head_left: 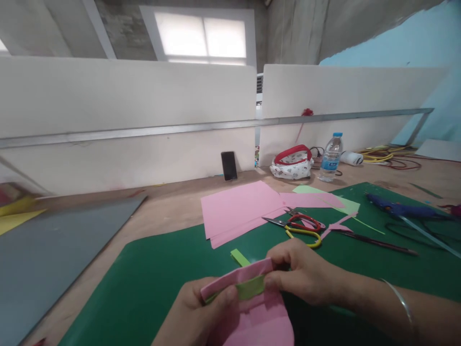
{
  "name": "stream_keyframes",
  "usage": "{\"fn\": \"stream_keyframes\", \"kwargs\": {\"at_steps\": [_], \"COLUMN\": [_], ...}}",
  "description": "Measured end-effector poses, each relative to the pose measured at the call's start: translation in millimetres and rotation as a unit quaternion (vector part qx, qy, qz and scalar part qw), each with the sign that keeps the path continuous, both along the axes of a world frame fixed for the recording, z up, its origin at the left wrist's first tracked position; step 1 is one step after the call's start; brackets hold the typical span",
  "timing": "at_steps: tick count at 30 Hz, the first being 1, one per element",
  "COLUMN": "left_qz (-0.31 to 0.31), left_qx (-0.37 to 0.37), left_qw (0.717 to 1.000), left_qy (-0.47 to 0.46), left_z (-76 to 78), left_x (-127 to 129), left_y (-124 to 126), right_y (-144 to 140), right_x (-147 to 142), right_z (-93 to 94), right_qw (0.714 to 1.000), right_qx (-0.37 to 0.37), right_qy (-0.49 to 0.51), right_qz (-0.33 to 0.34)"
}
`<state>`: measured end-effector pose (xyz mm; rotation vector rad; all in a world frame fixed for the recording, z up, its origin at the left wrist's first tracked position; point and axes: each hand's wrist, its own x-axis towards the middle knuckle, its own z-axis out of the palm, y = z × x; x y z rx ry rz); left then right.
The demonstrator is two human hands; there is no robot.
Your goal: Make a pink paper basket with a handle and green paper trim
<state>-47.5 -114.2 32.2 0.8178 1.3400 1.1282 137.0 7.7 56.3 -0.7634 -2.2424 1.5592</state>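
A folded pink paper piece (pixel 248 293) with a light green strip (pixel 251 288) tucked along its fold sits low in the middle of the view, just above the near edge of a dark green mat (pixel 162 274). The left hand (pixel 194 312) pinches its left end, fingers closed on the paper; the right hand (pixel 306 274) grips the right end, fingers clamped on the folded edge, a thin bangle (pixel 401 300) on the wrist. The sheet's lower part curves down, smooth and matte.

Beyond the hands, flat pink sheets (pixel 239 209) overlap the mat's far edge, near red-and-yellow-handled scissors (pixel 300 226) and a pale green sheet (pixel 342 199). A blue glue gun (pixel 396 209) lies to the right. The mat covers a light wooden tabletop (pixel 173 211), with a grey board (pixel 54 250) to the left. At the white partition (pixel 126 120) behind stand a dark phone (pixel 229 166), a patterned pouch (pixel 291 166) and a clear water bottle (pixel 330 158). A bright window (pixel 201 36) sits above.
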Motion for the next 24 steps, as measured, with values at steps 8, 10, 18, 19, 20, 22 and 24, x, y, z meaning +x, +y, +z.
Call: {"fn": "stream_keyframes", "kwargs": {"at_steps": [8, 10, 18, 19, 20, 22, 24], "left_qz": [0.031, 0.023, 0.025, 0.027, 0.027, 0.022, 0.013], "left_qx": [0.057, 0.058, 0.038, 0.030, 0.019, -0.001, -0.007], "left_qw": [0.998, 0.998, 0.999, 0.999, 0.999, 0.997, 0.995], "left_qy": [-0.012, 0.004, -0.010, -0.022, -0.036, -0.068, -0.103], "left_z": [23.5, 27.5, 21.0, 19.2, 17.5, 14.6, 10.8], "left_x": [2.5, -0.2, -5.5, -5.5, -5.5, -5.2, -5.0], "left_y": [-0.7, -0.2, 1.0, 1.1, 1.2, 2.1, 3.5], "right_y": [7.4, 10.4, 12.1, 12.0, 11.9, 12.3, 13.6], "right_x": [2.2, 1.6, -0.2, -0.3, -0.4, -0.3, 0.1], "right_z": [2.2, -0.8, -3.5, -3.0, -2.6, -2.3, -2.8], "right_qw": [0.995, 0.995, 0.996, 0.995, 0.993, 0.988, 0.987], "right_qx": [-0.094, -0.096, -0.085, -0.097, -0.115, -0.149, -0.157], "right_qy": [0.017, 0.023, 0.017, 0.017, 0.017, 0.022, 0.030], "right_qz": [0.018, 0.010, -0.019, -0.014, -0.006, 0.014, 0.023]}}
